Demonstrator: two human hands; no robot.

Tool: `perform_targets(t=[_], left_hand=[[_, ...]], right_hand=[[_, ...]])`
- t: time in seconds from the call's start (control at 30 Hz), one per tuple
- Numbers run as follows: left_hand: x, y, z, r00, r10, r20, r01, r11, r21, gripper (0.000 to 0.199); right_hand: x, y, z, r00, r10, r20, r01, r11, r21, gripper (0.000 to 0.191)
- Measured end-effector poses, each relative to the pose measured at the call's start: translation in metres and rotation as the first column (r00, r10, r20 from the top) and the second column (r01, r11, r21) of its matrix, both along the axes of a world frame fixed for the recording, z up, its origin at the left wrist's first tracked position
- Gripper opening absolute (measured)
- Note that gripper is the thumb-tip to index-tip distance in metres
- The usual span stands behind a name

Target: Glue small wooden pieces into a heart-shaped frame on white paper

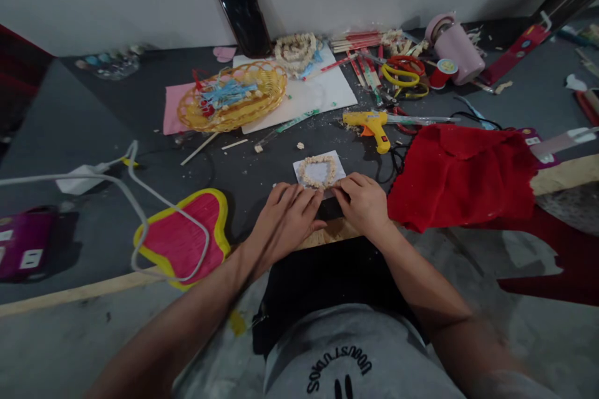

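Observation:
A small white paper [340, 165] lies near the table's front edge, with a heart-like ring of pale beige pieces [334, 169] on it. My left hand [291, 217] rests palm down at the paper's lower left corner, its fingers stretched toward the ring. At the lower right of the ring, my right hand [364, 202] is closed, thumb and index finger pinched together; whatever sits between them is too small to make out. Above the paper is one loose beige piece [300, 146].
A yellow glue gun [372, 126] and red cloth [461, 177] lie right. Behind are a wicker basket [262, 103], scissors [400, 75], a red thread spool [442, 73] and a pink bottle [458, 53]. A pink-and-yellow shape [187, 234] and white cable [128, 199] lie left.

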State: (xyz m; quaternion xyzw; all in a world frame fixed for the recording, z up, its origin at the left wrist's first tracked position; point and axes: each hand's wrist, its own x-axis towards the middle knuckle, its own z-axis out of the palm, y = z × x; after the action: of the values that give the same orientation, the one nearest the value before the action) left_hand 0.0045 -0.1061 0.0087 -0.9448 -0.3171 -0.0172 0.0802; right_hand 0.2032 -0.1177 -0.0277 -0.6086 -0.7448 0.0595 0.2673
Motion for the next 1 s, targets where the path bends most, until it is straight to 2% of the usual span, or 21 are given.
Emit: perform_targets(t=[0.23, 0.67, 1.0], left_hand=[[0.0011, -0.0003, 0.0027, 0.999, -0.004, -0.036, 0.004, 1.000, 0.007, 0.056], [-0.0003, -0.0004, 0.0022, 1.000, 0.005, 0.004, -0.005, 0.999, -0.053, 0.052], [-0.0008, -0.0003, 0.0010, 0.999, -0.014, -0.040, 0.015, 1.000, 0.026, 0.052]], right_hand=[[0.0003, -0.0001, -0.0001, 1.000, 0.002, 0.002, -0.002, 1.000, -0.005, 0.019], [0.0009, -0.0005, -0.0003, 1.000, 0.004, 0.010, -0.004, 1.000, -0.015, 0.019], [0.0013, -0.0006, -0.0005, 1.000, 0.007, 0.012, -0.007, 1.000, -0.013, 0.018]])
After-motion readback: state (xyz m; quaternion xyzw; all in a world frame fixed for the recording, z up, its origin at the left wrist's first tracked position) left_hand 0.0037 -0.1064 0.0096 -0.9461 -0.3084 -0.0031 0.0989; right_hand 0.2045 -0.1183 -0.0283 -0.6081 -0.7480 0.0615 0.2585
